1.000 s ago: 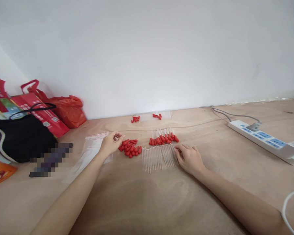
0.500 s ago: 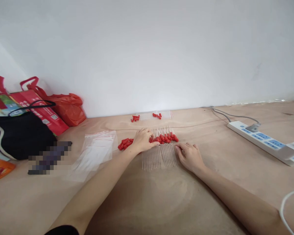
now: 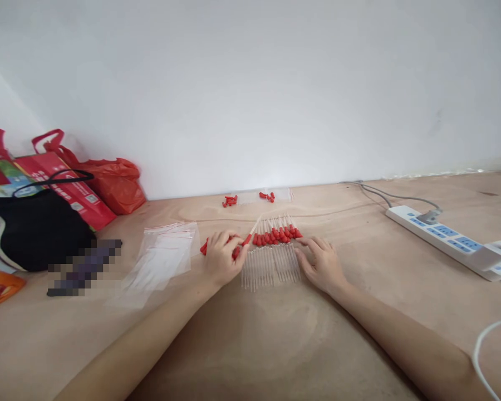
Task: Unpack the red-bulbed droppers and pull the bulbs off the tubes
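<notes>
My left hand point(image 3: 225, 259) is closed on a dropper point(image 3: 246, 239) with a red rubber bulb, its clear tube slanting up and to the right. Under that hand lie loose red bulbs point(image 3: 204, 248), partly covered by it. A row of droppers with red bulbs point(image 3: 281, 234) lies side by side, tips pointing to the wall. In front of them is a row of clear tubes point(image 3: 269, 267) without bulbs. My right hand point(image 3: 323, 264) rests at the right end of both rows, thumb and fingers apart; whether it touches the end dropper I cannot tell.
Clear zip bags point(image 3: 162, 256) lie left of my left arm. More red bulbs point(image 3: 229, 201) and a flat bag with tubes point(image 3: 246, 197) are near the wall. A power strip point(image 3: 442, 236) lies right. Bags, including a black one point(image 3: 45, 228), stand left beside a pixelated dark object point(image 3: 86, 270).
My left hand has drawn back and left from the row and now holds a dropper with its tube showing. My right hand stays at the row's right end, its fingers slightly more extended.
</notes>
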A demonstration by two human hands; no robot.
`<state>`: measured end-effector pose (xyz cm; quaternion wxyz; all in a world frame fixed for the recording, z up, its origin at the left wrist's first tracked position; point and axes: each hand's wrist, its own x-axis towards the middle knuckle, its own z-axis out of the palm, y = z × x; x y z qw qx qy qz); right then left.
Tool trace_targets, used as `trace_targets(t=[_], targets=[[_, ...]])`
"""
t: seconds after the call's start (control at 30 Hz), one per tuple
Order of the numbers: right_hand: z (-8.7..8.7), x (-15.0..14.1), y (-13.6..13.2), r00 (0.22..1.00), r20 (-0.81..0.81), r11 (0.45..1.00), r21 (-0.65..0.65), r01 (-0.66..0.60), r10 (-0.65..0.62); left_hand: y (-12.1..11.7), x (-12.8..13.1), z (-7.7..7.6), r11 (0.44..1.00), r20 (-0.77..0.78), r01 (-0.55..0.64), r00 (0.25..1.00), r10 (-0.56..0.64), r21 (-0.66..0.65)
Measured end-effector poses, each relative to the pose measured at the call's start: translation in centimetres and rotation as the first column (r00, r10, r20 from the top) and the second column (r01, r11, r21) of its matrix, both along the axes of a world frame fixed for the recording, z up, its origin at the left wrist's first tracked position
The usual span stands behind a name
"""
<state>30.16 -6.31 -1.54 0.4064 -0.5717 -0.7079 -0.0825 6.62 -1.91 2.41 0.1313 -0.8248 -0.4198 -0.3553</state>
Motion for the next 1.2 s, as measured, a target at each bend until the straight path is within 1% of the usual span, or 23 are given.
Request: trace_targets(t=[0.07,0.13,0.23,0.3,0.43,0.57,0.63,0.73,0.83,1.03,1.2], targets=[[0.2,-0.2,-0.1,0.999,0.019,0.994,0.099,-0.044,0.043,-1.2,-1.0,-0.5,0.995,-0.03,0.095,0.995,-0.094,0.031],[0.5,-0.6,-0.5,0.991,0.105,0.98,0.169,-0.102,0.085,-2.2,-1.5,-1.0,0.981,-0.071,0.185,0.981,-0.182,0.049],[0.8,-1.3,-1.0,0.941,0.287,0.955,0.182,-0.235,0.177,-3.1,-1.3,-1.4,0.958,-0.1,0.278,0.958,-0.27,0.074],[0.8,-1.7,-1.2,0.909,0.346,0.936,0.174,-0.307,0.234,-3.4,-0.9,-1.6,0.945,-0.108,0.313,0.947,-0.303,0.098],[0.4,-2.2,-1.0,0.894,0.35,0.916,0.183,-0.358,0.279,-3.6,-0.6,-1.6,0.937,-0.114,0.332,0.94,-0.321,0.106],[0.2,-2.5,-1.0,0.886,0.337,0.905,0.172,-0.389,0.317,-3.5,-0.5,-1.7,0.943,-0.106,0.327,0.942,-0.319,0.069],[0.2,-2.6,-1.0,0.887,0.33,0.901,0.178,-0.395,0.323,-3.3,-0.3,-1.9,0.936,-0.119,0.348,0.933,-0.34,0.05],[0.2,-2.8,-1.1,0.888,0.325,0.895,0.196,-0.4,0.326,-3.0,0.3,-2.3,0.924,-0.127,0.381,0.918,-0.375,0.026],[0.2,-2.9,-1.2,0.886,0.333,0.89,0.212,-0.403,0.322,-2.9,0.7,-2.6,0.924,-0.108,0.383,0.919,-0.38,0.004],[0.2,-2.8,-1.4,0.876,0.391,0.88,0.257,-0.399,0.283,-3.2,0.4,-2.2,0.914,-0.121,0.406,0.907,-0.403,-0.001],[0.4,-3.0,-1.7,0.874,0.404,0.874,0.277,-0.399,0.271,-3.5,0.4,-2.0,0.908,-0.111,0.419,0.902,-0.417,-0.004]])
